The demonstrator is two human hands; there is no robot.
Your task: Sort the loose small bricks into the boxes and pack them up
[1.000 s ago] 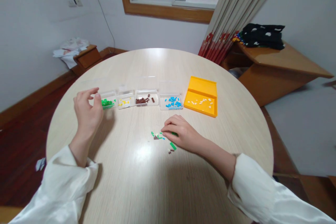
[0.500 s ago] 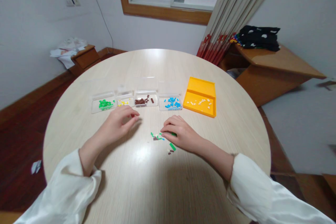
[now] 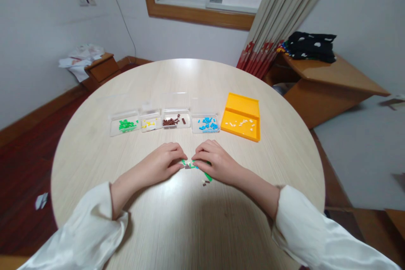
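Note:
A small heap of loose tiny bricks (image 3: 193,168), green, brown and white, lies on the round wooden table (image 3: 177,219) in front of me. My left hand (image 3: 164,161) rests at the heap's left edge, fingers curled and tips pinched at the pieces. My right hand (image 3: 213,163) lies over the heap's right side, fingers curled down onto the bricks. What either hand grips is too small to make out. Behind the hands stand clear boxes of green bricks (image 3: 125,125), yellow bricks (image 3: 150,122), brown bricks (image 3: 176,120) and blue bricks (image 3: 205,122).
An open orange box (image 3: 242,107) with white pieces sits right of the clear boxes. A wooden desk (image 3: 335,78) with dark clothing stands at the right by a curtain. A low cabinet with papers (image 3: 95,65) is at the far left.
My left hand has travelled from the green-brick box at the left across the table to the loose heap, beside my right hand. My right hand has stayed on the heap.

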